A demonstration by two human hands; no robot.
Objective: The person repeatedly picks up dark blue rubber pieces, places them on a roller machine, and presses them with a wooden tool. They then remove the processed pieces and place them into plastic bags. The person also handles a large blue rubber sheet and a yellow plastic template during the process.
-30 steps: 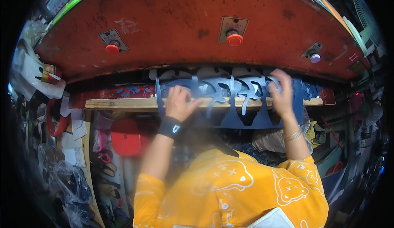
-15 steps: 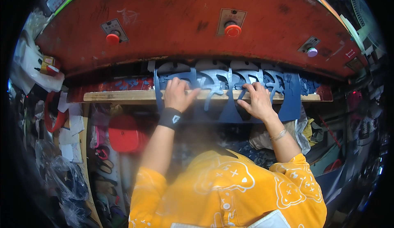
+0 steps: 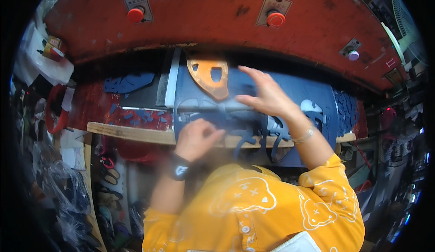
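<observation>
A blue sheet (image 3: pixel 290 86) lies across the red machine's bed and hangs over the wooden front rail, with curved openings cut through its near part. On its far left part sits an orange cutting die (image 3: pixel 207 77), tapering toward me, with holes through it. My right hand (image 3: pixel 269 93) is open above the sheet, right of the die and apart from it, thumb and fingers spread. Near the rail, my left hand (image 3: pixel 195 138) is closed at the sheet's near left part, its fingers curled and slightly blurred; the exact grip is partly hidden.
A red machine beam (image 3: pixel 204 21) with red push buttons (image 3: pixel 275 19) spans the far side. The wooden rail (image 3: pixel 131 132) runs along the front. Blue scraps (image 3: pixel 144 114) lie on the bed at left, more offcuts (image 3: pixel 346 107) at right. Clear plastic bags (image 3: pixel 63 202) hang lower left.
The sheet has come toward me, showing uncut blue material behind the openings. The orange die has come into view. My right hand has lifted off the sheet's cut part and reached farther away.
</observation>
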